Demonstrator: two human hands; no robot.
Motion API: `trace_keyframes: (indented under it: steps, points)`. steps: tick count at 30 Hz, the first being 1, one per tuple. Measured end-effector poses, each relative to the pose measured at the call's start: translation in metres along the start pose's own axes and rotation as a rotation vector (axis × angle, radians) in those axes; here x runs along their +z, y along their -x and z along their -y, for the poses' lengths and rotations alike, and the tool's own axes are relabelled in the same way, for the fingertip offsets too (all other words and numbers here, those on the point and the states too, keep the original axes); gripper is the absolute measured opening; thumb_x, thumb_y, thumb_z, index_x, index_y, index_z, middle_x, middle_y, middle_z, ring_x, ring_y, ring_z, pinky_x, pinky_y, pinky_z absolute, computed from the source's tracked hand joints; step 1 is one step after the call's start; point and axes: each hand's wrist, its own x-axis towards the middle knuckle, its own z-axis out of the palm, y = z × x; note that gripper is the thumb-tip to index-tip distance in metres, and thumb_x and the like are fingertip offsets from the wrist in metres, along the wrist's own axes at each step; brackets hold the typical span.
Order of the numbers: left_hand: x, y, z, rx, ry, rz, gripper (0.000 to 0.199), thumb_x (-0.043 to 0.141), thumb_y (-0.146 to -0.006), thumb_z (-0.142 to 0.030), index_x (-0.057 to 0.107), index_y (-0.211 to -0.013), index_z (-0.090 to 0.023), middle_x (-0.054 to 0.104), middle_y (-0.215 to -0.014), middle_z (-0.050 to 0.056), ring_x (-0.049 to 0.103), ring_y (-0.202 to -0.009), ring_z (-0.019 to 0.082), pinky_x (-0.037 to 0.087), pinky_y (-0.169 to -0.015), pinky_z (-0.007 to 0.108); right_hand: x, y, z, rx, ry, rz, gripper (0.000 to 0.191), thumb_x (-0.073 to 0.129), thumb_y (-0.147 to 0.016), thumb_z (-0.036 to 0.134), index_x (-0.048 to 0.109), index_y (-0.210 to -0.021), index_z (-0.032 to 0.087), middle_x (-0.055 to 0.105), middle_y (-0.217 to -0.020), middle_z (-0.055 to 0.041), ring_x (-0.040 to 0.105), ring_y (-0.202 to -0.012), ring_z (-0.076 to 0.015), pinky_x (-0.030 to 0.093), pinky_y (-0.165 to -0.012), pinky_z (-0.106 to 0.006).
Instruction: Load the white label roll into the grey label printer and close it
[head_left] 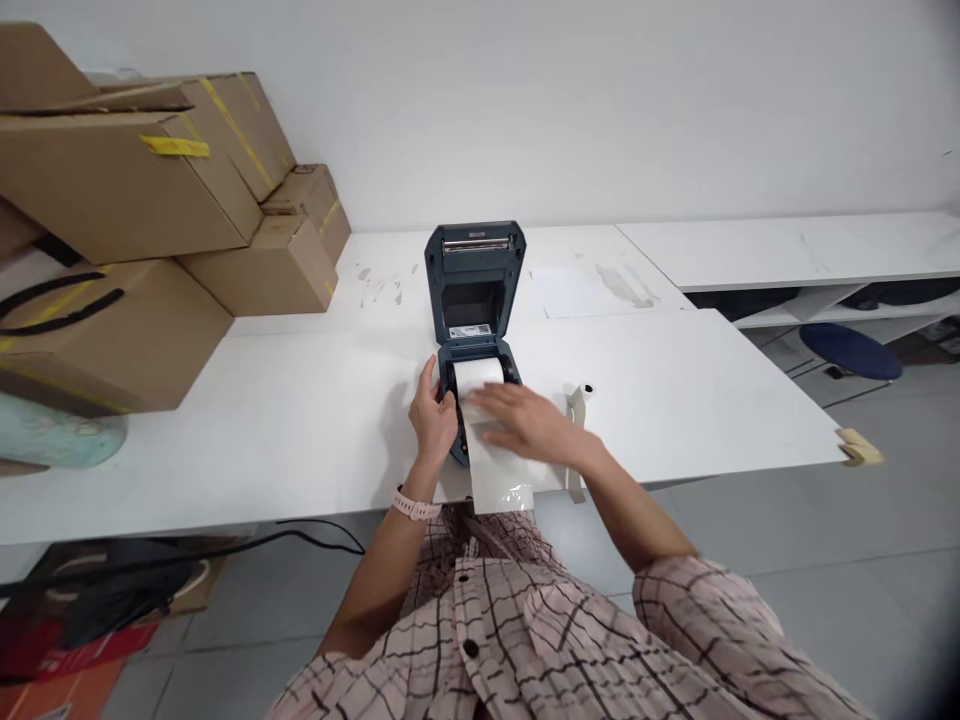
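Observation:
A dark label printer (475, 285) stands near the table's front edge with its lid tipped back. Inside it sits a white label roll (478, 372), and a strip of label paper (496, 478) comes forward out of it and hangs past the table edge. My left hand (435, 420) grips the printer's left side, thumb at the rim. Stretched-out fingers of my right hand (529, 425), slightly blurred, lie over the roll and the strip; whether they press on the paper I cannot tell. A small roll core with a loose strip (579, 405) lies right of the printer.
Cardboard boxes (127, 180) are stacked at the left of the white table (315, 400), against the wall. A light blue cylinder (64, 430) lies below them. Black cable (247, 540) runs under the table edge. A blue stool (851, 350) stands at the right.

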Motion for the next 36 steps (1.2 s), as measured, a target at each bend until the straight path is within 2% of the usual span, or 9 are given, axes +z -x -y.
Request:
trace_keyframes:
  steps: [4,9,14,17,19,23,28,31,36]
  points:
    - [-0.001,0.000,-0.003,-0.001,0.012,0.015,0.065,0.056,-0.088,-0.014,0.050,-0.151,-0.025,0.062,-0.149,0.008,0.064,-0.132,0.027,0.051,-0.113,0.044,0.029,0.045,0.026,0.057,-0.061,-0.097,0.053,0.054,-0.104,0.040,0.048,-0.154,0.022,0.042,-0.165,-0.0126,0.035,-0.156,-0.0318,0.037,-0.125,-0.058]
    - [0.000,-0.002,-0.004,-0.034,0.049,0.044,0.059,0.057,-0.091,-0.020,0.051,-0.150,-0.024,0.058,-0.153,0.009,0.056,-0.141,0.028,0.046,-0.118,0.043,0.040,0.044,0.031,0.105,-0.211,-0.178,0.057,0.060,-0.100,0.049,0.049,-0.154,0.034,0.043,-0.165,-0.0067,0.037,-0.155,-0.0328,0.035,-0.125,-0.062]
    - [-0.005,0.037,-0.007,-0.171,0.107,0.180,0.071,0.059,-0.097,-0.046,0.032,-0.160,-0.029,0.032,-0.171,0.009,0.030,-0.158,0.030,0.037,-0.125,0.044,0.033,0.044,0.030,0.103,-0.354,-0.183,0.063,0.070,-0.094,0.051,0.052,-0.152,0.035,0.044,-0.164,-0.0056,0.036,-0.155,-0.0353,0.032,-0.124,-0.067]
    - [-0.012,0.073,-0.009,-0.246,0.166,0.230,0.085,0.061,-0.094,-0.059,0.020,-0.164,-0.034,0.019,-0.175,0.006,0.025,-0.160,0.030,0.043,-0.121,0.040,0.006,0.044,0.016,0.032,-0.509,-0.124,0.049,0.069,-0.094,0.052,0.064,-0.140,0.036,0.061,-0.151,-0.0040,0.052,-0.145,-0.0325,0.040,-0.121,-0.064]
    - [-0.016,0.088,-0.011,-0.322,0.220,0.255,0.092,0.063,-0.091,-0.061,0.015,-0.165,-0.035,0.021,-0.175,0.008,0.032,-0.157,0.031,0.049,-0.116,0.040,-0.023,0.030,-0.004,0.048,-0.616,-0.229,0.037,0.059,-0.100,0.052,0.070,-0.132,0.035,0.071,-0.137,-0.0025,0.064,-0.133,-0.0272,0.045,-0.119,-0.058]
    - [-0.020,0.094,-0.011,-0.364,0.281,0.270,0.098,0.069,-0.088,-0.060,0.016,-0.165,-0.030,0.033,-0.170,0.012,0.044,-0.150,0.032,0.054,-0.111,0.041,-0.085,-0.044,-0.069,0.196,-0.685,-0.735,0.065,0.052,-0.096,0.071,0.051,-0.149,0.035,0.049,-0.161,-0.0017,0.039,-0.153,-0.0282,0.029,-0.127,-0.056]
    - [-0.020,0.090,-0.004,-0.333,0.242,0.259,0.100,0.072,-0.085,-0.061,0.021,-0.165,-0.029,0.035,-0.169,0.012,0.045,-0.150,0.032,0.052,-0.112,0.040,-0.119,-0.129,-0.111,0.114,-0.838,-0.532,0.092,0.020,-0.092,0.088,0.036,-0.157,0.024,0.041,-0.163,-0.0062,0.033,-0.155,-0.0336,0.024,-0.123,-0.066]
    - [-0.029,0.090,0.004,-0.311,0.223,0.307,0.094,0.064,-0.089,-0.065,0.018,-0.165,-0.033,0.029,-0.172,0.008,0.039,-0.154,0.031,0.049,-0.115,0.038,-0.111,-0.110,-0.084,0.069,-0.797,-0.562,0.084,0.023,-0.095,0.085,0.043,-0.154,0.028,0.045,-0.161,-0.0022,0.035,-0.155,-0.0310,0.022,-0.127,-0.060]
    - [-0.048,0.076,0.014,-0.301,0.299,0.311,0.078,0.031,-0.099,-0.072,0.019,-0.166,-0.034,0.023,-0.174,0.006,0.030,-0.158,0.027,0.042,-0.120,0.041,-0.055,-0.008,-0.014,0.175,-0.853,-0.669,0.057,0.036,-0.101,0.073,0.069,-0.127,0.034,0.067,-0.138,0.0001,0.054,-0.140,-0.0270,0.037,-0.124,-0.054]
